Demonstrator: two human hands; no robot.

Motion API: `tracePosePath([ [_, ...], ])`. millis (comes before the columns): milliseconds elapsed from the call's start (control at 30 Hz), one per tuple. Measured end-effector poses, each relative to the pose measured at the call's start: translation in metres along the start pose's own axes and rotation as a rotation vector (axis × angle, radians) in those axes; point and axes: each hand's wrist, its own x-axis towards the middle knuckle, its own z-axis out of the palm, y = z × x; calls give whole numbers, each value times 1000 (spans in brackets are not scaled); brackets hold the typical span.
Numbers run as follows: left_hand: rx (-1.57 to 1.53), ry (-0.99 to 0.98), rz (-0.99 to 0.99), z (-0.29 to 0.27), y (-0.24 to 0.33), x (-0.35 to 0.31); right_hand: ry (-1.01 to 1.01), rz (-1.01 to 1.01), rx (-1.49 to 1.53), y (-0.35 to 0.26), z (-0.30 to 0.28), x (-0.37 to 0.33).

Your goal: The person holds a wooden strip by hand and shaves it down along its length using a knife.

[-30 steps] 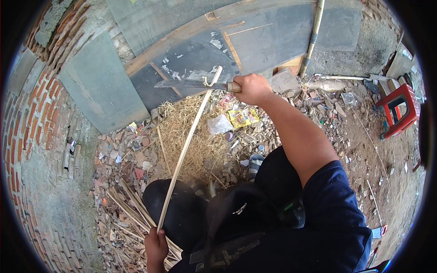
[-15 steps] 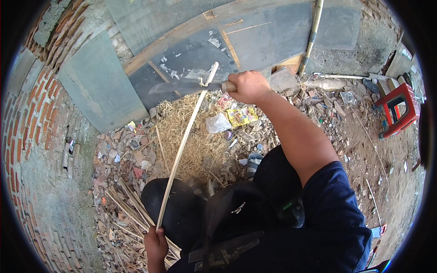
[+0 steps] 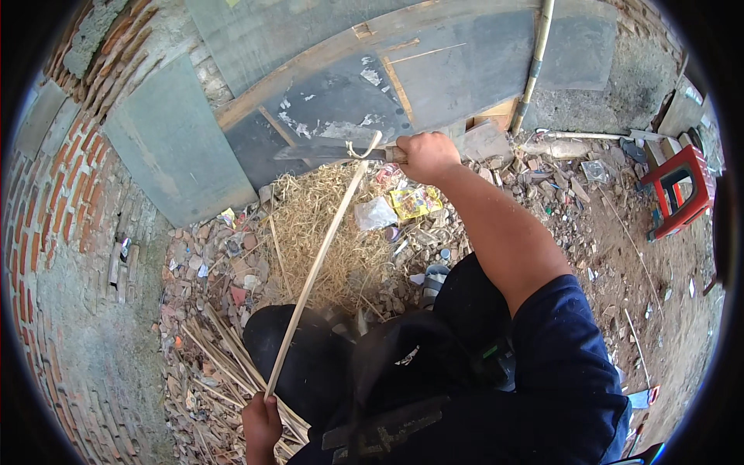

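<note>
My left hand [image 3: 262,419], low at the left, is closed around the near end of a long pale strip of bamboo or wood [image 3: 318,269]. The strip slants up and away to the right, passing over my left knee. My right hand [image 3: 431,158] is wrapped round the wooden handle of a long-bladed knife [image 3: 329,153]. Its blade points left and lies across the strip near the far end. A thin curled shaving [image 3: 358,150] stands up from the strip at the blade. The blade's tip is slightly blurred.
Beneath the strip lies a heap of shavings [image 3: 325,221], beside a yellow wrapper [image 3: 417,201]. More strips [image 3: 225,349] lie by my left leg. Grey boards [image 3: 465,85] lean ahead, a brick wall [image 3: 46,225] stands left, and a red stool [image 3: 678,194] is at the right.
The far end of the strip has dropped and shifted slightly right. The knife has come a little nearer, still across the strip, and the shaving curl looks larger. My left hand has barely moved.
</note>
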Motion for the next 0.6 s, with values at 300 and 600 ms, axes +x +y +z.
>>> tracePosePath([
  [300, -74, -15, 5, 6, 1, 0, 31, 28, 402, 6, 5, -6],
  [600, -84, -7, -12, 9, -8, -3, 163, -549, 15, -31, 4, -3],
])
